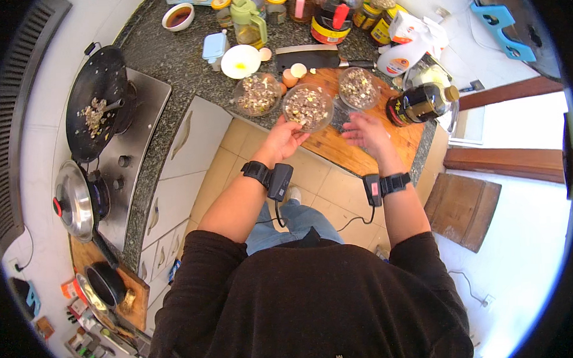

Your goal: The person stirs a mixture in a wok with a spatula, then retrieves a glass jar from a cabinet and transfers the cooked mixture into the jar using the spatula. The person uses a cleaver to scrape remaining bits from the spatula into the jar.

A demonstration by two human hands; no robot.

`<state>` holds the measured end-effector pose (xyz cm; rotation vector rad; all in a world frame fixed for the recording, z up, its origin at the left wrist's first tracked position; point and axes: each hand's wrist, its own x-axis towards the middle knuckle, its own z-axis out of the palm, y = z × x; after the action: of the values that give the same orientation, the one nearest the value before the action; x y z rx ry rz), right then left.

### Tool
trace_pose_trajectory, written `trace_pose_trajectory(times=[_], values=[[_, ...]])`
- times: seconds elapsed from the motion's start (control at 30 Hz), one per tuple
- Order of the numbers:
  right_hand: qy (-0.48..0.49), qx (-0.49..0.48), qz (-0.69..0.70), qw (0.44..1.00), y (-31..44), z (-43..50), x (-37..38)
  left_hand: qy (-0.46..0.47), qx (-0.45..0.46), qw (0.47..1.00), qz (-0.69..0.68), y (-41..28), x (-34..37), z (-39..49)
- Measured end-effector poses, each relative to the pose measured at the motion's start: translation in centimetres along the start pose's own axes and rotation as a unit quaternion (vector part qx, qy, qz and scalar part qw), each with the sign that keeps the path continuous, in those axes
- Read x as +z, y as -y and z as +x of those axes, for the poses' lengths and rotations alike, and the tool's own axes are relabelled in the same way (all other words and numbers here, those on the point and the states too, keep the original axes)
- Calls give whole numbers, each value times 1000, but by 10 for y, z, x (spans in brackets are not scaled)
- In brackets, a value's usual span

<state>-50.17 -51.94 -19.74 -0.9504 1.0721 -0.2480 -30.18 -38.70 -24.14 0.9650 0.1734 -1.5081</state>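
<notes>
My left hand (286,137) grips the near rim of a clear round container of chopped filling (307,106), held at the left edge of the wooden cutting board (384,142). To its left stands a second filled container (258,94); a third (358,87) sits on the board at the right. My right hand (364,131) is over the board, fingers apart, holding nothing. Behind the containers lie cracked eggshells (298,70), a cleaver (310,59) and a white bowl with yellow residue (241,62). A dark sauce bottle (414,106) lies on its side at the board's right.
A wok (99,102) with some chopped food and a metal utensil is on the stove (125,161) at left, near a lidded pan (74,200). Jars, a green-lidded jug (248,21) and a bowl of dark liquid (178,17) line the back. A wooden stool (462,210) stands right.
</notes>
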Motion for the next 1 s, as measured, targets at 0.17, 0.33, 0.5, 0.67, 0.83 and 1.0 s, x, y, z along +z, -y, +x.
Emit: trace_pose_trajectory(times=[0.17,0.33,0.5,0.67,0.83,1.0], values=[[171,-70,57,981,6,-22,70,62,3,998,2,-26,-2,-44],[156,-55,-55,985,35,-34,157,56,89,993,45,-80,-34,-111],[256,-86,-130,954,51,-44,266,18,239,971,13,-134,-89,-191],[196,-400,-415,793,82,-23,375,-31,335,941,-11,-175,-154,-267],[195,-527,-529,636,109,11,479,-73,393,915,-52,-205,-209,-315],[138,-497,-726,456,107,47,561,-115,444,883,-101,-220,-242,-344]])
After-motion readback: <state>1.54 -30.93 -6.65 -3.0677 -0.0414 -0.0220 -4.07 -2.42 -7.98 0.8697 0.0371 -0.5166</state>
